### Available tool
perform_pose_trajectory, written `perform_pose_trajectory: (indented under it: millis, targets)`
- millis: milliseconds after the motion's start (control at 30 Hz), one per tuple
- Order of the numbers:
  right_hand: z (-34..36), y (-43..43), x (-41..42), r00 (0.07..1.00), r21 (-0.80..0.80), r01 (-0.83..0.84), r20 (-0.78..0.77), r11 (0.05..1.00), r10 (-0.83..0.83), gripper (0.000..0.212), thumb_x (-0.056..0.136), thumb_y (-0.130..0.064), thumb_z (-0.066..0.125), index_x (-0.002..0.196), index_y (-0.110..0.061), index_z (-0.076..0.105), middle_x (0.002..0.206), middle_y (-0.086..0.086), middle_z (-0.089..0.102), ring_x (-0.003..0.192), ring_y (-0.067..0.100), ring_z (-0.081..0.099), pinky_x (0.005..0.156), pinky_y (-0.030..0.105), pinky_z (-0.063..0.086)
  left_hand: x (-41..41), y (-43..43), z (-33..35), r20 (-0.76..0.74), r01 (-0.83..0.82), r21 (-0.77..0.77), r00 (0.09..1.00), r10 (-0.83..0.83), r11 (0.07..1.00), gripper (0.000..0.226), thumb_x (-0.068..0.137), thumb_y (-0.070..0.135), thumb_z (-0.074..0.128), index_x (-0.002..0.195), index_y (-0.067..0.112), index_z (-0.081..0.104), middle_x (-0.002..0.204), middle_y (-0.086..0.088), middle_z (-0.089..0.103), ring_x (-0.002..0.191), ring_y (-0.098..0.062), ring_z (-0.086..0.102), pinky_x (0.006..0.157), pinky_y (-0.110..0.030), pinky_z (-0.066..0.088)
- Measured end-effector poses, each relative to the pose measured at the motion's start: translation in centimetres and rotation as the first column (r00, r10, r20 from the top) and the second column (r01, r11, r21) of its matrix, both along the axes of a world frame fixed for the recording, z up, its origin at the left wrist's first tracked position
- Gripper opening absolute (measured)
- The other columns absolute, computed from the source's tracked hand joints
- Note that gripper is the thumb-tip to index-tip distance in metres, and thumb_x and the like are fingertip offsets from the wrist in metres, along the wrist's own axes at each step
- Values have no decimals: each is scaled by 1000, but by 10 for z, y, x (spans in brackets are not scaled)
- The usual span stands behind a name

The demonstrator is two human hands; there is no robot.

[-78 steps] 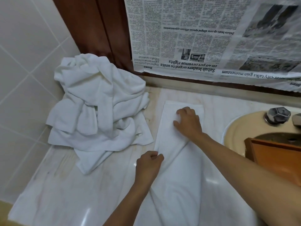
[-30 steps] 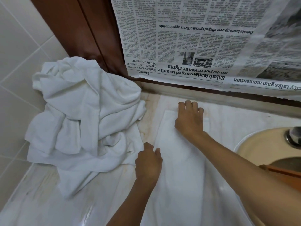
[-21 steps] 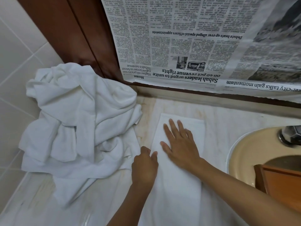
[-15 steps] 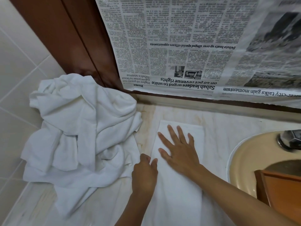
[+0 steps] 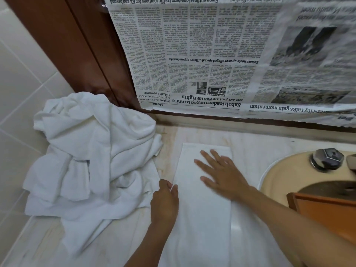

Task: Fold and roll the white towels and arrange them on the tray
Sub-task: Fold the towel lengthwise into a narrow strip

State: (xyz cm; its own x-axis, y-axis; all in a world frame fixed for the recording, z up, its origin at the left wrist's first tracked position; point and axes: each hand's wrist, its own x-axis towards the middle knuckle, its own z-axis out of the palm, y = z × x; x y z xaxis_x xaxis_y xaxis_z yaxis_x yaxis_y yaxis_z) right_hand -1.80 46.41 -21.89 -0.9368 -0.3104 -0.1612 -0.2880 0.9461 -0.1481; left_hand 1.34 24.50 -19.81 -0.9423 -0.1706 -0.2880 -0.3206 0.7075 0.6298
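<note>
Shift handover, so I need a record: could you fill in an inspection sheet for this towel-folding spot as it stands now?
Surface: pale marble counter, brownish staining near the back edge.
Job's things: folded towel lying flat as a long strip; loose towel pile to its left; orange tray at the sink, partly out of frame.
Clutter: nothing seen.
Grips: left hand pinches the strip's left edge; right hand rests flat on it, fingers spread.
Cables: nothing seen.
Surroundings: cream sink with metal tap handle; upside-down newspaper on the wall; wooden frame; white tiles.
</note>
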Motion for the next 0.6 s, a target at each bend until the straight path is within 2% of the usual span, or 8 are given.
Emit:
perform_pose_trajectory:
  millis: [100, 167, 233, 300, 367, 500, 600]
  targets:
    - [6, 9, -17, 991, 21, 125, 44, 992, -126, 68, 90, -64, 0, 155, -42, -1, 163, -16, -13, 150, 13, -15, 121, 41, 8, 0, 0, -1, 4, -2, 12, 1000, 2, 1000, 19, 100, 35, 47, 103, 16, 47, 86, -7, 64, 85, -27, 61, 70, -34, 44]
    - [11, -8, -12, 966, 24, 251, 58, 968, -252, 81, 81, -60, -7, 157, -32, 4, 165, -6, -10, 151, 21, -12, 122, 43, 7, -1, -1, -1, -12, -10, 25, 1000, 10, 1000, 18, 101, 32, 46, 99, 14, 48, 85, -6, 65, 83, -28, 61, 70, -35, 45]
    - [12, -39, 12, 930, -57, 366, 58, 929, -362, 90, 78, -59, -3, 157, -18, 14, 165, 8, -3, 152, 30, -5, 119, 45, 11, 0, -3, -1, -26, -19, 38, 999, 20, 999, 19, 102, 30, 43, 95, 13, 48, 84, -8, 65, 82, -28, 61, 68, -35, 44]
    - [4, -66, 52, 943, -145, 333, 36, 932, -331, 82, 87, -62, 12, 156, -18, 23, 165, 9, 5, 152, 30, 3, 118, 46, 17, 3, -6, 1, -16, -21, 59, 1000, 22, 998, 18, 103, 26, 40, 95, 13, 49, 83, -7, 65, 83, -28, 61, 66, -33, 40]
    - [-8, -76, 85, 957, -151, 279, -38, 949, -287, 70, 95, -61, 23, 156, -26, 23, 165, 4, 7, 152, 26, 5, 118, 43, 15, 5, -8, 5, 12, -28, 109, 1000, 27, 994, 16, 103, 22, 38, 97, 14, 51, 85, -2, 63, 87, -25, 62, 66, -30, 39]
    - [-16, -73, 97, 949, -100, 293, -87, 951, -302, 67, 98, -61, 21, 157, -31, 13, 166, 0, 0, 152, 22, -3, 118, 41, 7, 19, -11, 23, 114, -44, 234, 993, 18, 971, 16, 102, 30, 44, 109, 17, 53, 97, 7, 56, 87, -8, 53, 68, -19, 36]
    - [-14, -76, 96, 950, -93, 292, -86, 952, -300, 68, 98, -61, 23, 157, -29, 16, 165, 1, 3, 152, 23, 0, 118, 41, 6, 52, -20, 35, 172, -7, 232, 985, -34, 973, 25, 97, 37, 54, 117, 23, 50, 101, 10, 53, 92, -7, 51, 78, -20, 37]
